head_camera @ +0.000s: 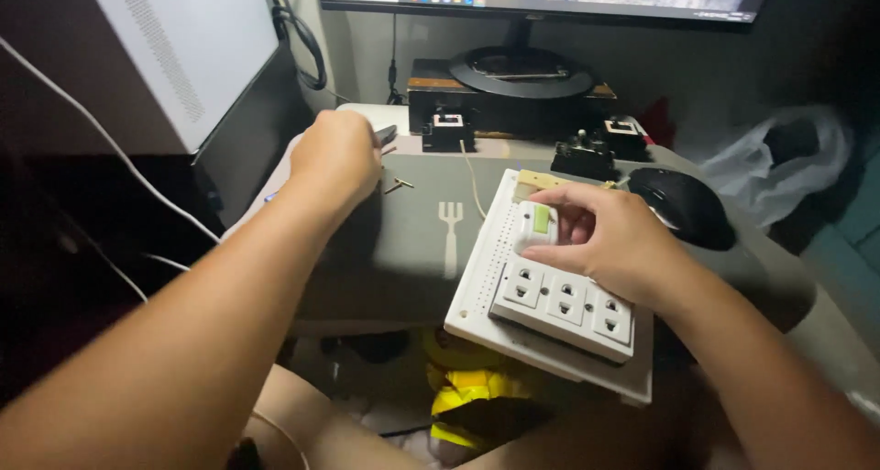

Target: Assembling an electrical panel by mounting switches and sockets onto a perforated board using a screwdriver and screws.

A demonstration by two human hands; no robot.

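Place: on the grey desk mat (403,250) before the monitor, a white perforated board (486,277) is laid with its near edge overhanging the desk
Socket unit: a white block of three outlets (564,303) is mounted on the board, with a switch module (534,227) bearing a green patch just behind it
Right hand: the right hand (610,241) is curled over the switch module, thumb and fingers pinched on its sides; it is closed in a grip on the module
Left hand: the left hand (337,155) is stretched forward to the far left of the mat, fist closed around a dark tool (386,133), of which only the tip is seen
Handling: the board and socket unit are judged stiff, light plastic, smooth enough to slide on the mat; the board's edges or the block's flanks are judged the safest hold, and the small module is best taken by its sides
Pose: both forearms are extended from below, the left raised and reaching, the right resting low across the board
Nearby: small screws (397,185), black fittings (447,132) and a black mouse (686,206) are set about the mat
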